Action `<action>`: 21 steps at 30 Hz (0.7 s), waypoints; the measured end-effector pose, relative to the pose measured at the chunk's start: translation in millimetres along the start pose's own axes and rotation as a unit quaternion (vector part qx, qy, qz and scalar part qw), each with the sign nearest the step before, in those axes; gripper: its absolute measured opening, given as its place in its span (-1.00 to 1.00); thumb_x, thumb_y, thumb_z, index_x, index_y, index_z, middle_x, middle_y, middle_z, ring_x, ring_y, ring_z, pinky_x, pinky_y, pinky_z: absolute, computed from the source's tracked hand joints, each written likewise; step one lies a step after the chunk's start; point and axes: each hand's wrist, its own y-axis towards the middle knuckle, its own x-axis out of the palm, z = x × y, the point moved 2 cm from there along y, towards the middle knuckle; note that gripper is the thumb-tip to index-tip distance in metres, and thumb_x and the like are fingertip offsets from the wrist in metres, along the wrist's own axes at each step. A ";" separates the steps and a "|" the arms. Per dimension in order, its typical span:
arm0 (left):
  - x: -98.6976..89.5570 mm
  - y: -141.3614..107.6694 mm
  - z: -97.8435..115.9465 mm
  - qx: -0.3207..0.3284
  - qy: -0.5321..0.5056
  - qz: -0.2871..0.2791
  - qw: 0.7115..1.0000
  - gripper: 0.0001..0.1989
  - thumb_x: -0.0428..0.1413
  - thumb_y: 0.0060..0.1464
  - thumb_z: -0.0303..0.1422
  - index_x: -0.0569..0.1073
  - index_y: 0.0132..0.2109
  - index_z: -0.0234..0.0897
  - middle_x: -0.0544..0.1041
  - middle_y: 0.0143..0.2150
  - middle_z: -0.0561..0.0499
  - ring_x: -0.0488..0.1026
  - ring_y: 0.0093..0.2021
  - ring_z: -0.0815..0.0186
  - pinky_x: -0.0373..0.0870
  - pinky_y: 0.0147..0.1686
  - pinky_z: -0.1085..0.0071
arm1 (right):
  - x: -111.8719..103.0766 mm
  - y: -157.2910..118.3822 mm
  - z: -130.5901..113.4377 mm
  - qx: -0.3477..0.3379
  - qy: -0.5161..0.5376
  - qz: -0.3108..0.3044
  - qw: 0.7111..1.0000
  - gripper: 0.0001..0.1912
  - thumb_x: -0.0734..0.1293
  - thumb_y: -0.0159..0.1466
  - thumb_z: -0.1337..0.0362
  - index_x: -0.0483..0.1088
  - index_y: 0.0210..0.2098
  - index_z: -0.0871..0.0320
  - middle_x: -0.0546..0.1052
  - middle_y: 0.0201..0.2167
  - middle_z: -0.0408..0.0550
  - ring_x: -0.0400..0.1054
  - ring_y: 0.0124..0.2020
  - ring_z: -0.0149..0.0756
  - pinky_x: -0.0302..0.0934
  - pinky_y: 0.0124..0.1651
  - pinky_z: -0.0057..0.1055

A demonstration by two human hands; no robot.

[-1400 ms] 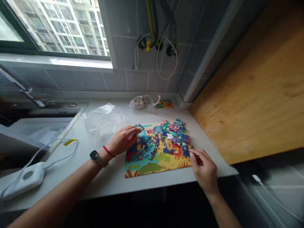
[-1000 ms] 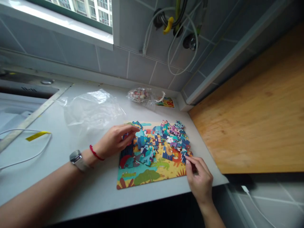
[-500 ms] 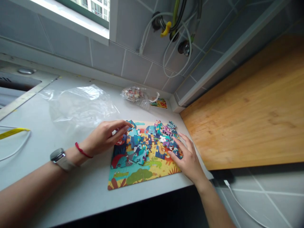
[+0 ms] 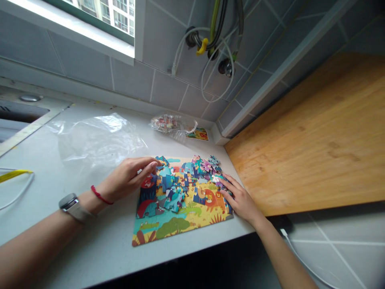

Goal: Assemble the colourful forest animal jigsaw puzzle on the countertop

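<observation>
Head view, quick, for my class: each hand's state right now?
Left hand: cannot tell whether it grips anything; near a flat blue jigsaw piece.
Right hand: open, spread over flat, multicoloured jigsaw pieces.

This looks like a kitchen, probably a home one, with a pale bench (image 4: 99,253) running along a grey tiled wall (image 4: 81,58), hoses (image 4: 213,24) and valves (image 4: 225,67) above it, a window (image 4: 99,23) facing a many-windowed building (image 4: 122,17), and what seems a sink (image 4: 36,128), cut off at the left edge.

The left hand (image 4: 128,176) and right hand (image 4: 243,204) flank jigsaw pieces (image 4: 173,200) on a colourful board (image 4: 177,228).
</observation>
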 end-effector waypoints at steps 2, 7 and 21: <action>-0.2 -0.2 -0.8 -0.008 0.002 -0.003 1.000 -0.59 -0.06 0.46 -0.14 0.58 -0.18 -0.26 0.64 -0.37 0.04 0.55 -0.44 0.36 0.42 -0.36 0.49 | 2.6 -1.3 8.0 0.007 0.010 0.028 1.000 -0.51 0.24 0.49 0.00 0.44 0.32 -0.01 0.35 0.42 0.08 0.25 0.43 -0.02 0.18 0.46 0.00; -1.8 -0.2 -1.2 -0.028 0.009 0.008 1.000 -0.57 -0.05 0.44 -0.10 0.62 -0.10 -0.24 0.69 -0.32 0.02 0.60 -0.38 0.31 0.48 -0.30 0.47 | 6.3 2.7 25.5 0.039 -0.009 0.092 0.995 -0.50 0.22 0.49 0.03 0.45 0.30 0.06 0.37 0.39 0.16 0.28 0.40 0.01 0.21 0.43 0.05; -3.0 2.0 -3.0 -0.022 0.040 0.016 0.999 -0.55 -0.06 0.45 -0.13 0.61 -0.20 -0.28 0.66 -0.31 -0.05 0.56 -0.34 0.29 0.45 -0.26 0.41 | 21.3 8.2 -162.6 -0.202 0.038 0.012 0.978 -0.57 0.41 0.41 0.17 0.48 0.24 0.07 0.49 0.27 0.12 0.35 0.31 0.01 0.34 0.34 0.07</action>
